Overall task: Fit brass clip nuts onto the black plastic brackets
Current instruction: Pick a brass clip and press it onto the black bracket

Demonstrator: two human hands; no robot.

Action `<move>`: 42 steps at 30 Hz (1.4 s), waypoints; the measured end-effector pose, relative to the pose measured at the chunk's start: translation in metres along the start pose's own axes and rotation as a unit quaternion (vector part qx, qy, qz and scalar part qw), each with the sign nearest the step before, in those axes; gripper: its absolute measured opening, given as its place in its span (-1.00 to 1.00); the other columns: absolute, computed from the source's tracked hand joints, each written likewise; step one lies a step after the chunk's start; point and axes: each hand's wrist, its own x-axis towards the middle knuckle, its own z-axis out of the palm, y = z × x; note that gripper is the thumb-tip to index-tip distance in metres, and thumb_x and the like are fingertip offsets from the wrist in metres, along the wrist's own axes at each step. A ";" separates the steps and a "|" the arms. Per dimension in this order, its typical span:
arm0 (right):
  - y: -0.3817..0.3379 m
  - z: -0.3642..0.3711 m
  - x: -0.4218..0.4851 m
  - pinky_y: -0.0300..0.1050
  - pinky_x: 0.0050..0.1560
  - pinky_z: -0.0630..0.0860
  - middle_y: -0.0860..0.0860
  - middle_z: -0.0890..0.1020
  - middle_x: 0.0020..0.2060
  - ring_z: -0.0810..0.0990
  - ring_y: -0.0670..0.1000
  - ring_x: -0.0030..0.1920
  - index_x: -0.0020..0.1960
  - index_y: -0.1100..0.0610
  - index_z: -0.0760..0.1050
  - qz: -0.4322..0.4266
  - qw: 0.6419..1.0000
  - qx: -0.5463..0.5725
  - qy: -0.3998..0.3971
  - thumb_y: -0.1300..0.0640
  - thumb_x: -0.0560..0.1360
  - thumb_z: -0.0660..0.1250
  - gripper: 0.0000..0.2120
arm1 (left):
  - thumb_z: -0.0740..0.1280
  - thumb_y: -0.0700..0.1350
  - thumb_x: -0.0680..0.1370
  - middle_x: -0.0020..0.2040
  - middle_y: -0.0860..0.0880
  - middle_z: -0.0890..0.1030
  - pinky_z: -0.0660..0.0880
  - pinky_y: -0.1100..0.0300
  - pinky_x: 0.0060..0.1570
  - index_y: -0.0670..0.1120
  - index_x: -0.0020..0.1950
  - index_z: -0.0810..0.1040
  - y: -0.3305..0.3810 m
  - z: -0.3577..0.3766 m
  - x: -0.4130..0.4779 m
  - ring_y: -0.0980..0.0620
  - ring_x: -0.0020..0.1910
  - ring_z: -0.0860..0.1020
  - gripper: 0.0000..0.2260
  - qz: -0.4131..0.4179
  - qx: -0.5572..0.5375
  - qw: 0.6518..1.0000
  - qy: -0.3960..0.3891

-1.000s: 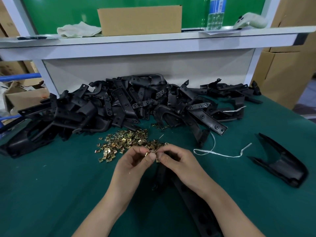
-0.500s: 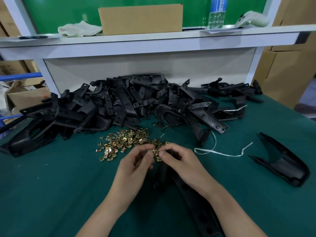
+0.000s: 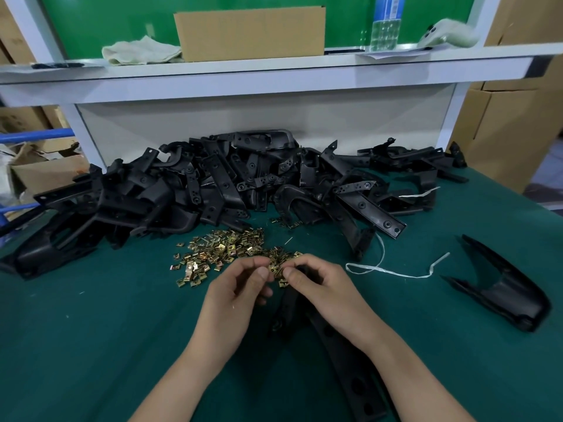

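Two hands in shot, what's each on? (A)

Left hand (image 3: 236,296): thumb and forefinger pinch one brass clip nut (image 3: 275,267). Right hand (image 3: 324,289): fingers look curled round the far tip of the long bracket (image 3: 335,342), thumb up against that same nut. They meet mid-worktop, at the near right end of the loose nuts (image 3: 219,252). (B)

Step? (A)

Seating the nut on the bracket's far tip, I'd judge. Can't tell how far on it is, fingertips hide the edge. (B)

Next move? (A)

Probably line the clip's open mouth up with the bracket edge and push until its hole sits over a bracket hole, while the right hand steadies the bracket. The rest of the bracket runs near and right beside the right forearm, with more holes showing. I'd guess more nuts go on. (B)

Surroundings, left to right? (A)

Green worktop (image 3: 91,345). Bracket heap (image 3: 213,190) along the far side, from the left edge to well past the middle. Loose nuts just near of it, left of centre. White strap (image 3: 402,274) lies right of the hands. Lone bracket (image 3: 505,296) near the right edge, well apart. Shelf (image 3: 274,77) above, with a cardboard box (image 3: 249,33) on it. (B)

Anything in the way? (A)

Not much. Loose nuts crowd right under the fingertips, so a slipped nut would get lost among them. The strap sits near the right hand and might snag. The heap is apart from both hands. (B)
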 end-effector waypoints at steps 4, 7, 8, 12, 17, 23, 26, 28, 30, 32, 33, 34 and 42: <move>-0.003 0.000 -0.001 -0.44 -0.03 0.46 -0.15 0.70 -0.09 0.62 -0.21 -0.06 0.03 -0.16 0.66 0.009 1.000 0.006 0.010 -0.03 0.60 0.39 -0.92 | 0.25 -0.23 0.65 -0.06 -0.02 0.71 0.58 0.29 -0.11 -0.01 0.18 0.62 -0.001 -0.001 0.002 0.10 -0.15 0.64 -0.78 -0.026 -0.042 0.999 0.009; -0.006 0.000 -0.002 -0.49 0.00 0.41 -0.19 0.70 -0.04 0.62 -0.24 0.02 0.02 -0.17 0.66 0.017 1.000 0.003 0.024 -0.03 0.63 0.33 -0.87 | 0.26 -0.24 0.65 0.00 -0.06 0.72 0.59 0.24 -0.05 -0.04 0.19 0.62 -0.002 -0.002 0.003 0.06 -0.08 0.66 -0.79 -0.052 -0.082 0.995 0.013; -0.007 0.000 -0.002 -0.51 0.00 0.39 -0.20 0.70 -0.02 0.61 -0.26 0.04 0.02 -0.18 0.66 0.020 0.999 0.001 0.026 -0.04 0.64 0.30 -0.84 | 0.28 -0.22 0.64 0.01 -0.07 0.72 0.59 0.21 -0.03 -0.05 0.18 0.62 -0.003 -0.002 0.004 0.03 -0.06 0.67 -0.81 -0.061 -0.097 0.993 0.014; -0.010 0.000 -0.003 -0.57 0.01 0.34 -0.24 0.69 0.02 0.56 -0.33 0.12 0.02 -0.17 0.68 0.034 0.999 0.016 0.038 -0.06 0.69 0.20 -0.73 | 0.35 -0.12 0.54 0.04 -0.13 0.72 0.61 0.24 -0.09 -0.10 0.18 0.60 0.000 -0.002 0.005 0.00 -0.06 0.68 -0.77 -0.086 -0.172 0.981 0.013; -0.011 -0.001 -0.003 -0.59 -0.01 0.33 -0.28 0.68 0.03 0.55 -0.37 0.10 0.01 -0.16 0.69 0.039 0.998 0.026 0.041 -0.08 0.70 0.16 -0.69 | 0.37 -0.10 0.51 -0.13 -0.12 0.68 0.61 0.20 -0.20 -0.09 0.17 0.61 0.000 -0.003 0.005 -0.01 -0.24 0.64 -0.76 -0.111 -0.201 0.973 0.005; -0.012 -0.001 -0.003 -0.58 0.01 0.33 -0.27 0.68 0.03 0.56 -0.35 0.12 0.02 -0.12 0.70 0.042 0.997 0.041 0.042 -0.07 0.69 0.18 -0.69 | 0.37 -0.10 0.49 -0.12 -0.10 0.67 0.62 0.20 -0.17 -0.17 0.12 0.63 0.002 0.000 0.004 0.01 -0.20 0.63 -0.75 -0.122 -0.239 0.963 -0.001; -0.012 -0.002 -0.004 -0.58 0.01 0.33 -0.28 0.68 0.04 0.55 -0.35 0.13 0.02 -0.13 0.70 0.040 0.998 0.043 0.039 -0.07 0.69 0.18 -0.70 | 0.34 -0.15 0.58 -0.11 -0.06 0.67 0.61 0.22 -0.12 -0.13 0.11 0.62 0.002 0.001 0.001 0.02 -0.19 0.63 -0.85 -0.073 -0.140 0.988 0.001; -0.012 -0.002 -0.004 -0.58 0.01 0.33 -0.29 0.67 0.05 0.55 -0.36 0.13 0.02 -0.14 0.69 0.037 0.998 0.041 0.036 -0.07 0.69 0.18 -0.70 | 0.32 -0.19 0.62 -0.09 -0.02 0.68 0.59 0.25 -0.08 -0.06 0.12 0.59 0.002 0.002 -0.001 0.04 -0.18 0.64 -0.89 -0.019 -0.051 0.998 0.015; -0.013 -0.002 -0.004 -0.57 0.02 0.33 -0.27 0.67 0.06 0.55 -0.33 0.14 0.03 -0.15 0.69 0.032 0.998 0.036 0.030 -0.08 0.69 0.19 -0.71 | 0.33 -0.14 0.61 -0.06 0.01 0.68 0.55 0.31 -0.08 0.03 0.12 0.57 0.002 0.002 -0.003 0.07 -0.16 0.64 -0.88 0.014 -0.006 0.999 0.035; -0.013 -0.002 -0.004 -0.52 0.05 0.36 -0.22 0.68 0.06 0.57 -0.27 0.15 0.04 -0.15 0.68 0.025 0.999 0.033 0.019 -0.06 0.68 0.21 -0.74 | 0.34 -0.10 0.60 -0.06 0.05 0.68 0.53 0.35 -0.09 0.10 0.12 0.58 0.002 0.002 -0.003 0.09 -0.15 0.64 -0.86 0.028 0.013 0.998 0.046; -0.013 -0.002 -0.005 -0.50 0.06 0.37 -0.19 0.68 0.05 0.58 -0.24 0.14 0.05 -0.14 0.68 0.021 0.999 0.032 0.012 -0.05 0.68 0.24 -0.77 | 0.34 -0.09 0.60 -0.07 0.06 0.69 0.52 0.37 -0.10 0.13 0.11 0.61 0.002 0.001 -0.003 0.10 -0.15 0.64 -0.85 0.030 0.019 0.998 0.046; -0.014 -0.002 -0.005 -0.48 0.07 0.39 -0.16 0.69 0.04 0.59 -0.19 0.13 0.05 -0.14 0.68 0.018 0.999 0.032 0.003 -0.04 0.66 0.27 -0.80 | 0.33 -0.08 0.61 -0.09 0.07 0.69 0.51 0.39 -0.11 0.16 0.10 0.63 0.003 0.001 -0.003 0.12 -0.16 0.63 -0.83 0.031 0.023 0.998 0.042; -0.012 -0.001 -0.004 -0.33 0.11 0.48 -0.09 0.71 0.00 0.64 -0.13 0.08 0.07 -0.09 0.67 -0.005 0.998 0.053 -0.030 0.07 0.59 0.42 -0.89 | 0.29 -0.16 0.63 -0.13 0.12 0.67 0.52 0.35 -0.18 0.26 0.10 0.64 0.006 0.003 -0.008 0.15 -0.19 0.59 -0.71 0.043 0.054 0.998 -0.004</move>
